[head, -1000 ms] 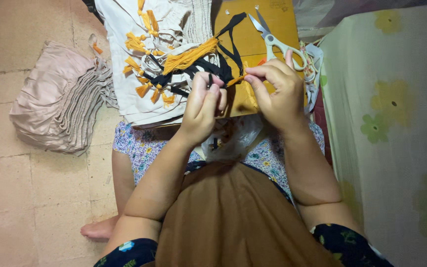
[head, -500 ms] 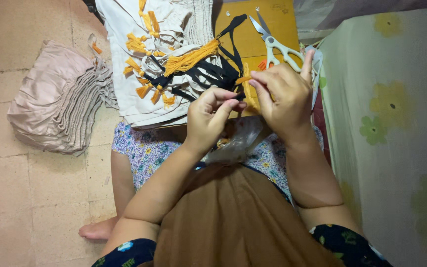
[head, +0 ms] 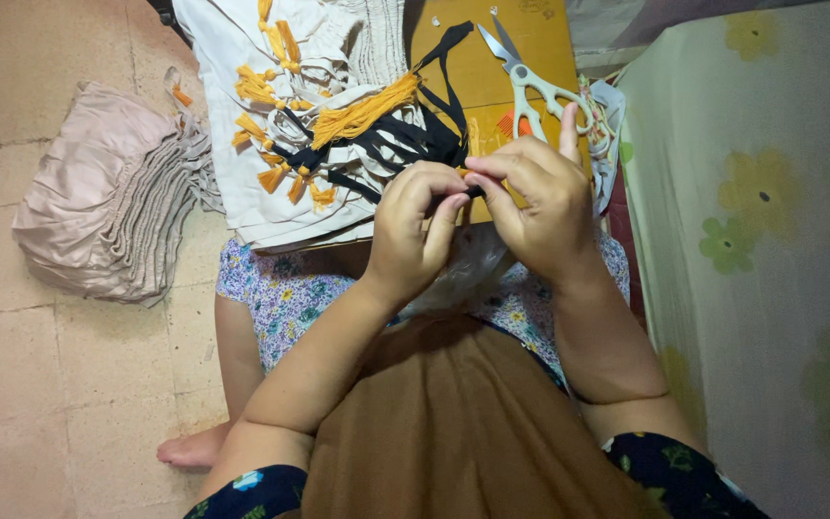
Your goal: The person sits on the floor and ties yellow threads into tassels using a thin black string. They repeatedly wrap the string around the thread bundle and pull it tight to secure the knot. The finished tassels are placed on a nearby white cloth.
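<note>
Far left, a stack of beige cloth (head: 98, 226) sits on the floor. Next over, orange tassels (head: 362, 108) and black straps (head: 405, 144) lie on white fabric (head: 232, 183). Left hand (head: 415, 231) and right hand (head: 540, 207) meet fingertip to fingertip, pinching something small and dark, probably a strap end, can't really tell. Looks like tying or threading; it needs a steady pinch. Scissors (head: 530, 82) rest on the yellow board (head: 540, 38).

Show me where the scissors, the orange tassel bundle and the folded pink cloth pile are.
scissors (head: 521, 75): head view, on the pivot where blades meet handles.
orange tassel bundle (head: 362, 108): head view, middle of the threads.
pink cloth pile (head: 98, 207): head view, top sheet.
</note>
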